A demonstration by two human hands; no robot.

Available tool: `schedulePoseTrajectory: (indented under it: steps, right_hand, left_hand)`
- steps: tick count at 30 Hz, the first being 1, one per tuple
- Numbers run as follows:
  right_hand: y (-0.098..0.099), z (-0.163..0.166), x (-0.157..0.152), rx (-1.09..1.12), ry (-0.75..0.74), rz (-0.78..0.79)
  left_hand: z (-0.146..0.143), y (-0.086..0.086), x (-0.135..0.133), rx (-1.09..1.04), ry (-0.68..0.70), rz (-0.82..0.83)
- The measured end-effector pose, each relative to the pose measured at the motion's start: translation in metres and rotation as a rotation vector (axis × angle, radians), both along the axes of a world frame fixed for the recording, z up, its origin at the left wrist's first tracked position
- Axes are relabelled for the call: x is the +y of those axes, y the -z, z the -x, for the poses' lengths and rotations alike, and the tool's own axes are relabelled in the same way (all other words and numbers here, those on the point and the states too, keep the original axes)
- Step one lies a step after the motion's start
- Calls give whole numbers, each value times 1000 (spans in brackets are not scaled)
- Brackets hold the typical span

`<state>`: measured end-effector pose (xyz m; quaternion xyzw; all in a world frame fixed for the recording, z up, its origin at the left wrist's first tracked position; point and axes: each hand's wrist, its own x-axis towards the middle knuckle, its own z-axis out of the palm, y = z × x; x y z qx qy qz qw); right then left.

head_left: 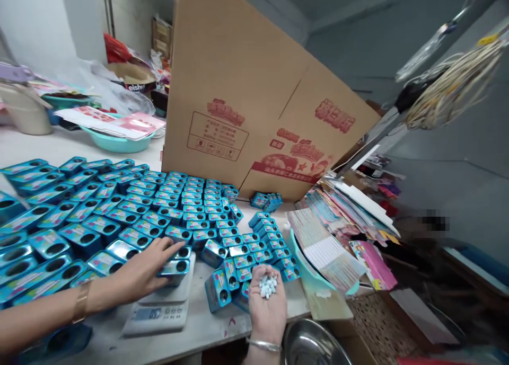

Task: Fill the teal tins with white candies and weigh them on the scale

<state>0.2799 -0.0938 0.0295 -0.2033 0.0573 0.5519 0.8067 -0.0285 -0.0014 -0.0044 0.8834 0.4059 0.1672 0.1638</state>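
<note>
Right hand (pixel 270 314): flat-open palm up, slightly cupped, pellets (pixel 268 285) resting in it; likely light, hard, roll easily, so pinch singly. Left hand (pixel 145 269): half-curled at tin (pixel 176 268) on scale (pixel 175 314), grip unclear. Tin probably light, stiff, slick; take side walls.

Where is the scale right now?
In the head view, the scale sits on the white table, lower left of center, just below the left hand and left of the right hand.
</note>
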Motion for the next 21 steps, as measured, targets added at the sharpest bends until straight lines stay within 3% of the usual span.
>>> schedulePoseTrajectory:
  steps: [6, 10, 14, 21]
  right_hand:
    - [-3, 25, 12, -12, -139, -53]
    - [-5, 41, 20, 85, -212, -32]
    - [-5, 49, 24, 197, -257, -20]
    - [-2, 49, 29, 161, -273, -18]
  left_hand:
    - [6, 29, -9, -21, -6, -114]
    - [12, 31, -14, -32, 10, -146]
    - [22, 11, -26, -57, 8, -142]
    - [75, -49, -62, -151, -154, -61]
